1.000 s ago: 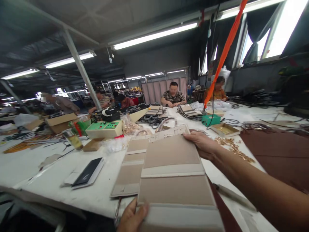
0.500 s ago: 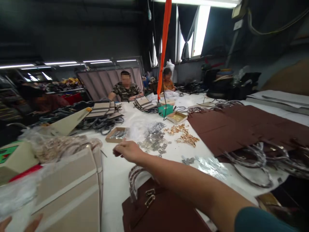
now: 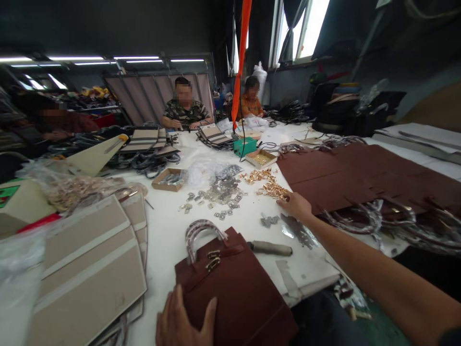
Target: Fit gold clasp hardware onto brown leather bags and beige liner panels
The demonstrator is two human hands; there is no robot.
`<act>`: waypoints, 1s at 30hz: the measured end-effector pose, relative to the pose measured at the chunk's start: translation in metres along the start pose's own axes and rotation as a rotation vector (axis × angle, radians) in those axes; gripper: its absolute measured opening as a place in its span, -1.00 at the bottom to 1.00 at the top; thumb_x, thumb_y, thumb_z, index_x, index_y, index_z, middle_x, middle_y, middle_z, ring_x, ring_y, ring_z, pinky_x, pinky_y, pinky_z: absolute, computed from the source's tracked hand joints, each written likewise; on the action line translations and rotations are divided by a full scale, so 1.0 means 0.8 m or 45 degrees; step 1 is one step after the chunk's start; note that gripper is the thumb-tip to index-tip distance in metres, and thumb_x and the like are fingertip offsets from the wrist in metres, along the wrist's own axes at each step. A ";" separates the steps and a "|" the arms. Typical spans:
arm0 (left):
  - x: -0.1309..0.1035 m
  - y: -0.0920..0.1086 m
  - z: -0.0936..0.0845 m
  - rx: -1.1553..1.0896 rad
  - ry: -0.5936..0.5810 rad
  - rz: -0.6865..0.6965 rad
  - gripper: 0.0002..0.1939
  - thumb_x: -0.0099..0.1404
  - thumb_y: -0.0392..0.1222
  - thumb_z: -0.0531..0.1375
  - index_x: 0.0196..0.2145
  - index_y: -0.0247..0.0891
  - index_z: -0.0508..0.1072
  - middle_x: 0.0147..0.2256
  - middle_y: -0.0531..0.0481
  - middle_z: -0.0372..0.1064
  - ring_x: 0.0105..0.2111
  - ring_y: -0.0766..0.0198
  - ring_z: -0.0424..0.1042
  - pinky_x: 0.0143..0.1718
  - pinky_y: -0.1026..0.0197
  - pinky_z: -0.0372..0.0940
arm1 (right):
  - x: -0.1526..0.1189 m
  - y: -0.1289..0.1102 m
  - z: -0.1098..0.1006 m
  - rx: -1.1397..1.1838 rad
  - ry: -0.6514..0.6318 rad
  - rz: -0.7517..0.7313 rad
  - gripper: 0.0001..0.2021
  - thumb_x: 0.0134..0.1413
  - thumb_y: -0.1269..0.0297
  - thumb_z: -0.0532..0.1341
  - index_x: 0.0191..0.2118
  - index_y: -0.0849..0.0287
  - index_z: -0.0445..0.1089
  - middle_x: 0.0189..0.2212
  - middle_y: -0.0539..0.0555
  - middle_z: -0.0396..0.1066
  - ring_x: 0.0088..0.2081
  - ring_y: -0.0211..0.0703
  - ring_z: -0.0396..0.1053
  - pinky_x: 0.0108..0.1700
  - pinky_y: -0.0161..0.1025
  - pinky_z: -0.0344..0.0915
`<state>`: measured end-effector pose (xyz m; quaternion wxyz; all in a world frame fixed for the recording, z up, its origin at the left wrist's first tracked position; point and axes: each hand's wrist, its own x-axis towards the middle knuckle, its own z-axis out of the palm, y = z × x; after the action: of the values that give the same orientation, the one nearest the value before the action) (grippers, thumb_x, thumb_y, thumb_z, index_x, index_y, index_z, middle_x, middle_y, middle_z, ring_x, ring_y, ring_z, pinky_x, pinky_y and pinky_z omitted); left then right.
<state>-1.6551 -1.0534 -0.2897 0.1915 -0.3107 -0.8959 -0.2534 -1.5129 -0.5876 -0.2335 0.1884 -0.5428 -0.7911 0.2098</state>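
Observation:
My left hand point(image 3: 187, 319) lies with fingers spread on the lower left of a dark brown handbag point(image 3: 237, 288). The bag lies flat near the table's front edge. Its handle point(image 3: 197, 235) is wrapped in clear plastic, and two gold-coloured metal fittings point(image 3: 213, 260) sit below it. Farther off, my right hand point(image 3: 297, 206) reaches to the near edge of a pile of small gold-coloured metal fittings point(image 3: 272, 189). Its fingertips are drawn together at the pile; whatever is between them is too small to make out. Beside the bag lies a tool with a wrapped handle point(image 3: 272, 248).
Beige striped panels point(image 3: 90, 269) are stacked at left. Flat metal plates point(image 3: 225, 192), a cardboard box point(image 3: 167, 180), a green box point(image 3: 244, 146) and a shallow tray point(image 3: 261, 158) stand mid-table. Brown bags point(image 3: 360, 173) overlap at right. Co-workers point(image 3: 187, 110) sit across the table.
My right hand has moved right, from near the cardboard box to the gold-coloured fittings. My left hand has moved from the beige panels onto the brown bag. The view has tilted down.

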 end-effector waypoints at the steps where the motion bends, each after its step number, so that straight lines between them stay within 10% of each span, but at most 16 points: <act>1: 0.007 0.013 -0.003 -0.020 -0.007 0.000 -0.13 0.34 0.29 0.17 0.38 -0.36 0.16 0.20 -0.44 0.33 0.21 -0.33 0.35 0.22 -0.40 0.28 | 0.005 0.000 0.005 -0.008 -0.004 0.006 -0.65 0.08 0.00 0.37 -0.05 0.02 0.61 -0.05 0.17 0.56 -0.06 0.19 0.50 -0.14 -0.10 0.32; 10: 0.064 0.078 0.016 -0.066 -0.105 -0.075 -0.44 0.45 0.03 0.15 0.28 -0.32 0.31 0.25 -0.34 0.33 0.28 -0.19 0.29 0.32 -0.34 0.17 | 0.020 0.025 0.005 0.249 0.042 0.038 -0.67 0.03 -0.08 0.40 -0.29 0.10 0.57 -0.26 0.15 0.61 -0.23 0.07 0.52 -0.25 -0.18 0.32; 17: 0.074 0.086 0.013 -0.076 -0.112 0.335 -0.54 0.53 -0.24 0.01 0.33 -0.26 0.30 0.30 -0.17 0.32 0.36 -0.02 0.19 0.40 -0.23 0.09 | -0.005 0.028 -0.015 0.698 -0.086 0.021 -0.59 -0.05 -0.07 0.46 -0.33 0.16 0.42 -0.43 0.14 0.55 -0.42 -0.02 0.54 -0.47 -0.26 0.35; 30: 0.089 0.085 0.006 -0.336 0.070 0.145 -0.83 0.49 -0.15 0.08 -0.20 -0.19 0.43 -0.16 -0.15 0.44 -0.08 -0.03 0.39 0.05 -0.08 0.32 | -0.190 -0.081 -0.022 1.299 -0.585 -0.190 -0.51 -0.15 -0.11 0.54 -0.24 0.15 0.48 -0.41 0.06 0.53 -0.42 -0.08 0.51 -0.47 -0.27 0.41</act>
<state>-1.6632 -0.9719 -0.2350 0.1874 -0.3767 -0.8301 -0.3661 -1.5026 -0.7492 -0.1945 0.2643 -0.2658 -0.6465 0.6644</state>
